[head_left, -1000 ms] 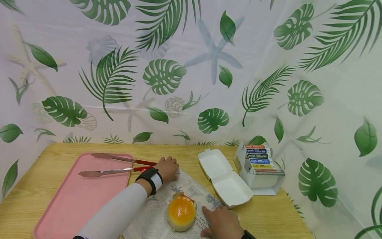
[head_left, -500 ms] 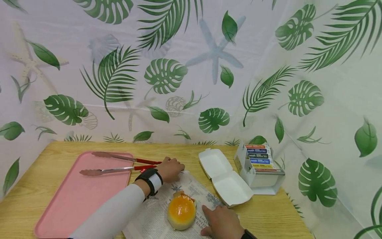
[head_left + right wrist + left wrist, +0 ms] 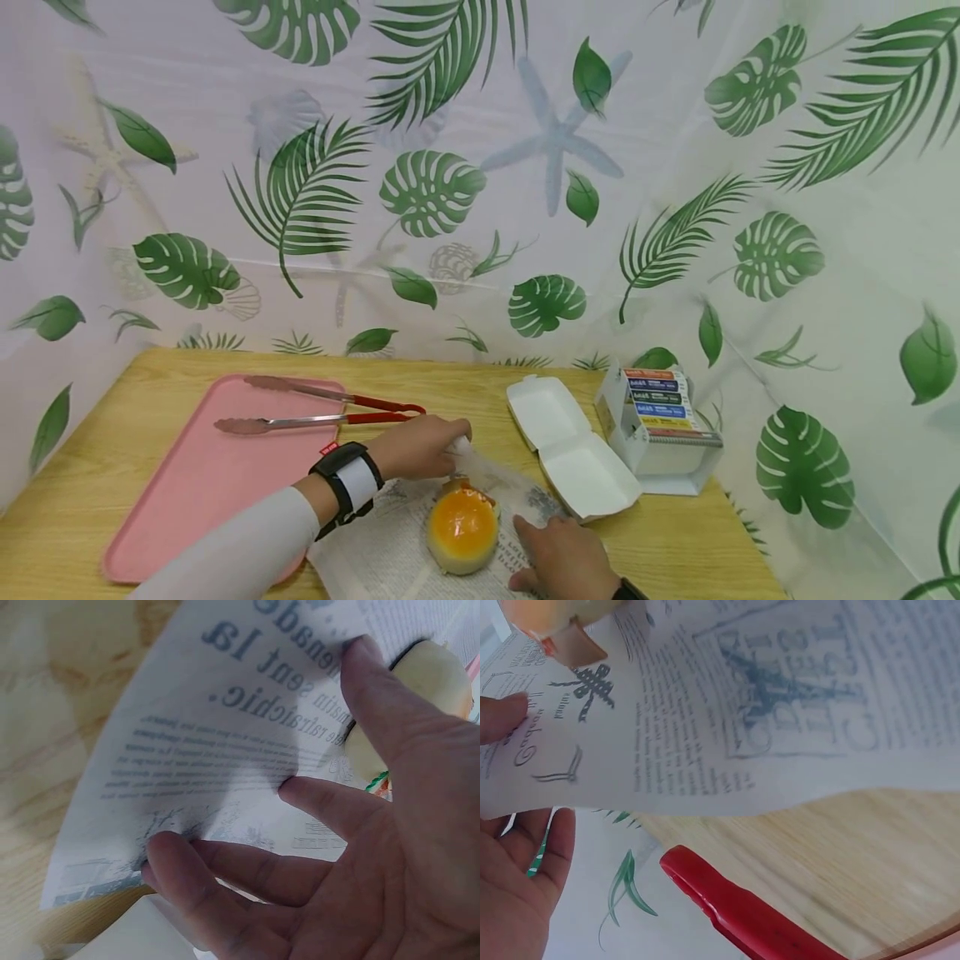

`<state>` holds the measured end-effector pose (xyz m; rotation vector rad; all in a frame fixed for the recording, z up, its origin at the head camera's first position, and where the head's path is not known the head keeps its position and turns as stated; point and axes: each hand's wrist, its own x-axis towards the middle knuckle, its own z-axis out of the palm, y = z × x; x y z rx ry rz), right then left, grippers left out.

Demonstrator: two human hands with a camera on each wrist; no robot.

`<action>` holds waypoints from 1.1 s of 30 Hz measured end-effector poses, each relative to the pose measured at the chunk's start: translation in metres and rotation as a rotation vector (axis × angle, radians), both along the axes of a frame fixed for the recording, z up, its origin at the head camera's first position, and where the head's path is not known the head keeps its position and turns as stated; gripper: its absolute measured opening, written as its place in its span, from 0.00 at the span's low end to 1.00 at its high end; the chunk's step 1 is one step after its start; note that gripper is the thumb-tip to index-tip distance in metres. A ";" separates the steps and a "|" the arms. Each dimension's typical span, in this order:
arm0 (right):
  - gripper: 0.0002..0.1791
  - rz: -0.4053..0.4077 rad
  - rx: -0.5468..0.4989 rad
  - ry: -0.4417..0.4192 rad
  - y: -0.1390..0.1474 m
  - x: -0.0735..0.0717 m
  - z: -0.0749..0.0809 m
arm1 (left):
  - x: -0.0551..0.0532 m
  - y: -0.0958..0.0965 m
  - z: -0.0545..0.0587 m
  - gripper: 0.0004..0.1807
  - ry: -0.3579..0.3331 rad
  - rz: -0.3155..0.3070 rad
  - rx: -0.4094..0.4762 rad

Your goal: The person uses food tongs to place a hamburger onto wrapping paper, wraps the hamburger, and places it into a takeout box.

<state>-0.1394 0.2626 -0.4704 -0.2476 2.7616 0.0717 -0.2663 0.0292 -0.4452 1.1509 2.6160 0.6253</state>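
A burger [image 3: 462, 530] with a glossy orange-topped bun lies on a sheet of newsprint-patterned wrapping paper [image 3: 375, 546]; some filling shows at its far side. My left hand [image 3: 420, 447] pinches the paper's far edge between thumb and fingers and holds it raised off the table. In the left wrist view, the lifted paper [image 3: 682, 727] hangs above the wood, with the thumb on its printed face and fingers behind. To the right of the burger, my right hand [image 3: 566, 557] rests on the paper. Its fingertips touch the sheet, spread apart, in the right wrist view.
Tongs [image 3: 292, 422] with red handles lie across the pink tray [image 3: 217, 500] at left, handles close behind my left hand. A white clamshell box [image 3: 588, 471] stands open at right, near the paper. Behind it is a white holder [image 3: 667, 454] with colored packs.
My left hand has drawn the paper's far edge up and toward the burger. The tongs' handles now show more fully. My right hand stays in place; the head view has shifted slightly.
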 end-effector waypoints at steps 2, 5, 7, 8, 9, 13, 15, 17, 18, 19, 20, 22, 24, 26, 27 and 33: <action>0.41 -0.008 0.001 -0.007 0.000 0.000 0.000 | 0.006 -0.004 0.001 0.18 -0.006 0.001 0.049; 0.41 -0.014 -0.002 -0.011 0.000 0.000 -0.001 | 0.015 -0.007 0.001 0.12 0.009 -0.016 0.119; 0.41 -0.017 -0.001 -0.008 0.000 0.000 -0.001 | 0.022 -0.009 0.001 0.09 0.034 -0.041 0.154; 0.41 -0.022 0.000 -0.011 0.000 0.000 -0.001 | 0.026 -0.009 0.000 0.08 0.044 -0.062 0.168; 0.41 -0.027 0.002 -0.012 0.000 0.000 -0.001 | 0.030 -0.010 -0.001 0.08 0.061 -0.084 0.175; 0.41 -0.042 0.009 -0.021 0.000 0.000 -0.001 | 0.045 -0.012 -0.008 0.08 0.169 -0.177 0.159; 0.41 -0.040 0.012 -0.020 0.000 0.000 -0.002 | 0.052 -0.013 -0.013 0.08 0.230 -0.214 0.142; 0.41 -0.030 0.015 -0.011 0.000 0.001 -0.002 | 0.057 -0.014 -0.019 0.08 0.280 -0.244 0.130; 0.41 -0.024 0.015 -0.004 0.000 0.001 -0.002 | 0.059 -0.014 -0.021 0.08 0.301 -0.260 0.132; 0.41 -0.019 0.016 0.000 0.001 0.001 -0.002 | 0.061 -0.015 -0.023 0.08 0.311 -0.274 0.133; 0.41 -0.012 0.015 0.008 0.001 0.002 -0.003 | 0.062 -0.016 -0.024 0.08 0.315 -0.286 0.132; 0.41 -0.002 0.013 0.018 0.002 0.002 -0.003 | 0.065 -0.017 -0.026 0.09 0.321 -0.307 0.126; 0.41 0.001 0.011 0.020 0.002 0.003 -0.003 | 0.066 -0.018 -0.026 0.11 0.315 -0.322 0.108; 0.41 -0.005 0.007 0.016 0.002 0.003 -0.004 | 0.067 -0.019 -0.028 0.13 0.329 -0.345 0.090; 0.41 -0.011 0.007 0.009 0.001 0.003 -0.004 | 0.067 -0.020 -0.028 0.14 0.340 -0.358 0.081; 0.41 -0.022 0.020 -0.002 0.000 0.002 -0.004 | 0.070 -0.023 -0.030 0.08 0.382 -0.426 0.068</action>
